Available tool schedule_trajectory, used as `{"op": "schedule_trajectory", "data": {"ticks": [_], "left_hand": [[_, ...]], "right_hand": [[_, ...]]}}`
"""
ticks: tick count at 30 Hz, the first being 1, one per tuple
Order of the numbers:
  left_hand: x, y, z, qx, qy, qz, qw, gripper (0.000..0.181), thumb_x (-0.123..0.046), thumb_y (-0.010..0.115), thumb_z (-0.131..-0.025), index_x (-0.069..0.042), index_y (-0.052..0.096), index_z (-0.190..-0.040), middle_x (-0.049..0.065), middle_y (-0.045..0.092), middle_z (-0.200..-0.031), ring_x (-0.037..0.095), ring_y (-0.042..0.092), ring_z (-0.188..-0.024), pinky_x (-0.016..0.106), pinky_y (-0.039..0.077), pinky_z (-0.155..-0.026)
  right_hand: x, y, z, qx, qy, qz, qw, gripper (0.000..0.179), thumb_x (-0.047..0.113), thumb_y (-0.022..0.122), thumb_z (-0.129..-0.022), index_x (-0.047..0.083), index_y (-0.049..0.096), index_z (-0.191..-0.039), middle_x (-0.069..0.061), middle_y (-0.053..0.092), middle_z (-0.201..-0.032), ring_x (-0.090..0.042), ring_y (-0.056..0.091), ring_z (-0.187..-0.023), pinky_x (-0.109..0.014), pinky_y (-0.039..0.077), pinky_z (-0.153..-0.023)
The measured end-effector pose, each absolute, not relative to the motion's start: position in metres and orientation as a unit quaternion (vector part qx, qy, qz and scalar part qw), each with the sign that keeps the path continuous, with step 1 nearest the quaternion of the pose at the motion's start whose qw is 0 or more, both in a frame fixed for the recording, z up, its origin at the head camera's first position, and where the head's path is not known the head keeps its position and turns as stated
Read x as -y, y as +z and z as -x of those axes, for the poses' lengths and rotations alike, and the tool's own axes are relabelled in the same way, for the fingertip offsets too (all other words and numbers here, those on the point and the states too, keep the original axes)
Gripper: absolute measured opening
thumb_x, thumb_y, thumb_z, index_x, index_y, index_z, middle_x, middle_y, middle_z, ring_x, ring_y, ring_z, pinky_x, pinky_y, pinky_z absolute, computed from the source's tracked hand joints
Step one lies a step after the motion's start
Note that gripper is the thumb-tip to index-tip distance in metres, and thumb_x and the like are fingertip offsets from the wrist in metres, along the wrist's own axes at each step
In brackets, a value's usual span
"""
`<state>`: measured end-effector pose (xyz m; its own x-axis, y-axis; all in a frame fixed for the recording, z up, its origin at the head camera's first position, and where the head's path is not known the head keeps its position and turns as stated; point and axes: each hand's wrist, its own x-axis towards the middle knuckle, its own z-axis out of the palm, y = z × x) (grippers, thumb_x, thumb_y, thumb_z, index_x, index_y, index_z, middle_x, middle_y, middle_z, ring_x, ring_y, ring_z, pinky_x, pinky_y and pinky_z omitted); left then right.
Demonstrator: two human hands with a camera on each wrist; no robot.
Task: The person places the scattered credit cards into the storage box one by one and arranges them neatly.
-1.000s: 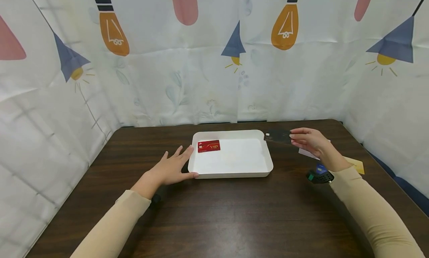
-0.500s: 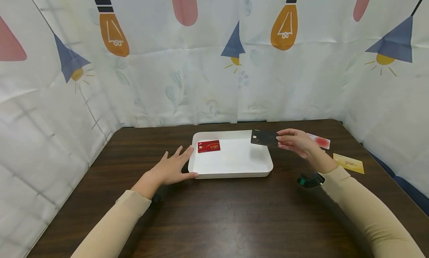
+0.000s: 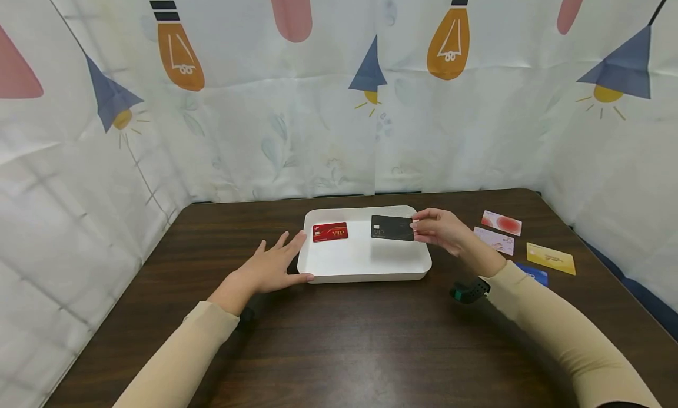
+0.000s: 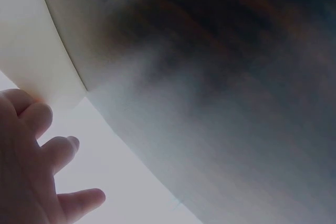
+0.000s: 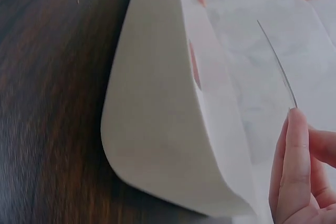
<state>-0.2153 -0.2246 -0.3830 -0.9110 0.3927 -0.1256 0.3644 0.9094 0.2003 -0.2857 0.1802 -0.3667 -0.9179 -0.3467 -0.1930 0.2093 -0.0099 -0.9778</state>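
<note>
- Over the right half of the white tray [image 3: 371, 264], I watch the right hand [image 3: 442, 234] pinch the black card [image 3: 391, 228] by its right end.
- That grip is narrow: the right wrist view shows me the card edge-on at the fingertips, raised above the tray's floor, with its "VIP" lettering readable from the head camera.
- At the tray's left edge, I see the left hand [image 3: 272, 268] with fingers spread wide, touching the rim, thumb by the near left corner.
- Inside the tray, toward its far left corner, I find the red card [image 3: 330, 232] lying flat.
- Right of the tray, well apart from it, I count four cards: pink card [image 3: 502, 223] farthest back, lilac card [image 3: 494, 241] just beside it, yellow card [image 3: 551, 258] farther right, and blue card [image 3: 533, 274] partly hidden by the right sleeve [image 3: 551, 325].
- Under the tray is my dark wooden table [image 3: 344, 349]; behind it, a patterned curtain [image 3: 318, 131].
</note>
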Motion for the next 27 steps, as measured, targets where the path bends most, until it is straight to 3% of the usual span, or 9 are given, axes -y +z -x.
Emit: {"op": "schedule_trajectory", "data": {"ticks": [13, 27], "left_hand": [[0.224, -0.383, 0.215, -0.975, 0.086, -0.189, 0.085, 0.107, -0.073, 0.058, -0.091, -0.009, 0.014, -0.165, 0.013, 0.025, -0.167, 0.040, 0.015, -0.154, 0.074, 0.009, -0.115], [0.225, -0.385, 0.216, -0.974, 0.085, -0.195, 0.073, 0.107, -0.071, 0.059, -0.091, -0.007, 0.016, -0.165, 0.014, 0.028, -0.166, 0.040, 0.018, -0.154, 0.075, 0.011, -0.114]], "right_hand": [[-0.132, -0.377, 0.278, -0.695, -0.684, 0.069, 0.211, 0.022, -0.002, 0.061, -0.100, -0.008, 0.057, -0.121, -0.006, 0.065, -0.086, -0.011, 0.067, -0.072, -0.025, 0.060, -0.073], [-0.089, -0.397, 0.265, -0.701, -0.664, 0.076, 0.249, 0.018, -0.003, 0.064, -0.098, -0.009, 0.059, -0.114, -0.009, 0.063, -0.082, -0.012, 0.067, -0.067, -0.025, 0.060, -0.067]]}}
